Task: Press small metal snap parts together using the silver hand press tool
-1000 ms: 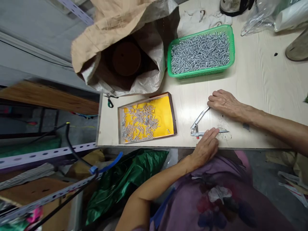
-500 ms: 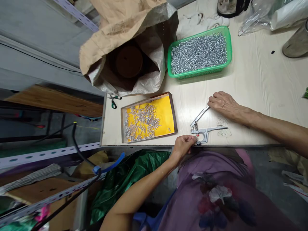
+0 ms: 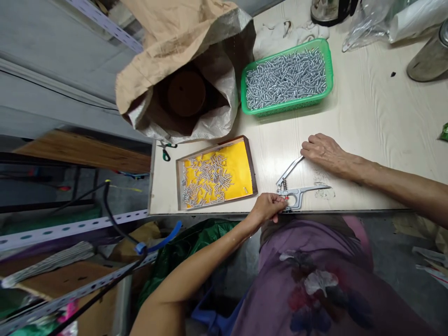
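left hand: the left hand (image 3: 269,207) is bunching its thumb and fingers right at the head of the pliers, can't tell if they're clamping on anything in there
right hand: the right hand (image 3: 322,147) is curling its fingers around the tip of the upper lever, well apart from the other one
pliers: the silver hand-press pliers (image 3: 297,192) are lying at the near edge of the table (image 3: 367,140), levers spreading wide, with a coil spring (image 3: 284,185) sitting by the pivot and a red bit (image 3: 286,198) showing just below
tray: the shallow yellow-bottomed tray (image 3: 240,161) is sitting left of the pliers, loose metal pieces (image 3: 213,172) piling up mostly on its left side
basket: the green plastic basket (image 3: 287,111) is standing further back, filling right up with small silver parts (image 3: 287,79)
sack: a big open woven sack (image 3: 157,60) is slumping beside the basket, behind the tray
scissors: green-handled scissors (image 3: 166,155) are lying near the tray's far left corner
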A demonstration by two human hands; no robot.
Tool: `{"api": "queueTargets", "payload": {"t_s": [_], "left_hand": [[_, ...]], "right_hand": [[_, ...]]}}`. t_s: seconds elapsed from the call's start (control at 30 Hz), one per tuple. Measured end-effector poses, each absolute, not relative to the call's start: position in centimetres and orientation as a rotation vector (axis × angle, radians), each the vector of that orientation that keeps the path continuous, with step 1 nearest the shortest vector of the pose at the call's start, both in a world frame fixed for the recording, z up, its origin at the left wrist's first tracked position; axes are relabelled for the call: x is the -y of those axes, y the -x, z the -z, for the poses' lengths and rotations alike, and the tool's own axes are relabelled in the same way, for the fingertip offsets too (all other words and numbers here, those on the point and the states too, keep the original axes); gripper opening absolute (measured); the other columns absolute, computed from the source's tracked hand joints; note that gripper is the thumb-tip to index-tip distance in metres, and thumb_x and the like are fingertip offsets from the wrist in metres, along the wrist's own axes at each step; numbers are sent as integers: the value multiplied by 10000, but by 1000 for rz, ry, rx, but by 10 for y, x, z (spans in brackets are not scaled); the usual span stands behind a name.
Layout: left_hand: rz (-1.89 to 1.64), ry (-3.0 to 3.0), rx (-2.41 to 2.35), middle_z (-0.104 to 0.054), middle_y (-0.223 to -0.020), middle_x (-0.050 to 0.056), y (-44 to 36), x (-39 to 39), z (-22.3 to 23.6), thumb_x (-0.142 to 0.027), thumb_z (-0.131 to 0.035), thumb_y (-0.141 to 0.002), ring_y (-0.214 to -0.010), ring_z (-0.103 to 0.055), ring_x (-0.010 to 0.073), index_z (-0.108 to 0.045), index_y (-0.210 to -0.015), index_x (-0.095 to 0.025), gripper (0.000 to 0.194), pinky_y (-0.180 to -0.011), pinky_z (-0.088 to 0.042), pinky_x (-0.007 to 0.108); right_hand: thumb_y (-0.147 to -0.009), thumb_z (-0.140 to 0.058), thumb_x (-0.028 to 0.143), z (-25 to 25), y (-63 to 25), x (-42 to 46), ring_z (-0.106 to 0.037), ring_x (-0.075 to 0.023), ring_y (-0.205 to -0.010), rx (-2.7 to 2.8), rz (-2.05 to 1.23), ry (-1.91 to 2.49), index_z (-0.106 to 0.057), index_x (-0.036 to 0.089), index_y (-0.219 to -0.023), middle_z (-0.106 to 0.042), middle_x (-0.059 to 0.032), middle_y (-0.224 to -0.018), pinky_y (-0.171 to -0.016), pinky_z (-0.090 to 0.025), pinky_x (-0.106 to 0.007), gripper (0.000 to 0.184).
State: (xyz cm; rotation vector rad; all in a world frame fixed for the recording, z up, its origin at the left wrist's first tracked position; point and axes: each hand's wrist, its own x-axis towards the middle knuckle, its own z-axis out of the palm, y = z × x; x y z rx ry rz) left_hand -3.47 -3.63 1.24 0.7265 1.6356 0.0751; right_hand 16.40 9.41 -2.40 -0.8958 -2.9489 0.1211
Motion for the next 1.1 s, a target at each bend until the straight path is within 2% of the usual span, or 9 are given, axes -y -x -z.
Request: {"api": "queueTargets", "payload": {"t_s": [0.3,0.57,0.63,0.73,0.83,0.93,1.03,1.1], "left_hand": [[-78,-709,-1613,-502,-442,-86,36,40,-6,-170,-611,-820,-295,-470,31,-566,-666,-130,166,-334,-324,111],[-51,-720,-1677,-495,-438,-98,31,40,-6,-138,-628,-812,-285,-468,32,-566,-687,-131,139,-333,-324,108],[-72,-730,-1676,-492,-438,-100,31,42,-5,-150,-636,-806,-283,-465,31,-563,-690,-133,138,-330,-319,108],[-85,-716,-1657,-494,-442,-96,33,43,-4,-194,-648,-806,-286,-464,30,-571,-694,-132,150,-330,-313,107],[-55,-739,-1648,-491,-441,-90,34,41,-6,-216,-654,-798,-293,-469,33,-580,-672,-131,169,-331,-291,109],[-31,-823,-1657,-486,-435,-87,34,39,-8,-209,-649,-788,-306,-482,43,-591,-654,-134,165,-337,-274,120],[-39,-913,-1667,-486,-437,-87,35,40,-9,-217,-653,-783,-322,-495,50,-598,-639,-138,173,-350,-268,130],[-46,-914,-1661,-488,-445,-86,35,41,-10,-231,-643,-795,-321,-489,51,-601,-646,-140,179,-351,-263,137]], "right_hand": [[-896,-379,60,26,-164,-98,-462,-217,-797,2980,-90,854,-566,226,-755,-579,-63,-757,-686,-328,-356,287],[-887,-401,28,21,-160,-103,-457,-216,-799,3016,-40,841,-582,210,-761,-599,-65,-781,-697,-302,-353,285],[-899,-440,71,16,-161,-100,-460,-216,-810,3010,-101,834,-587,210,-795,-606,-60,-807,-693,-297,-348,228],[-923,-528,253,5,-166,-83,-469,-218,-840,3006,-255,730,-593,201,-881,-616,-66,-886,-684,-304,-333,93],[-921,-547,345,-2,-173,-54,-484,-213,-828,2986,-419,641,-587,182,-880,-604,-80,-897,-681,-327,-325,173],[-905,-510,170,0,-177,-27,-499,-193,-773,2972,-543,674,-581,177,-858,-597,-73,-859,-653,-337,-313,86],[-816,-435,-22,9,-177,-11,-494,-179,-709,2974,-500,744,-575,174,-819,-586,-58,-784,-611,-329,-304,241],[-786,-412,-59,15,-176,-3,-490,-177,-680,2939,-396,761,-584,165,-805,-580,-54,-747,-597,-329,-306,282]]}}
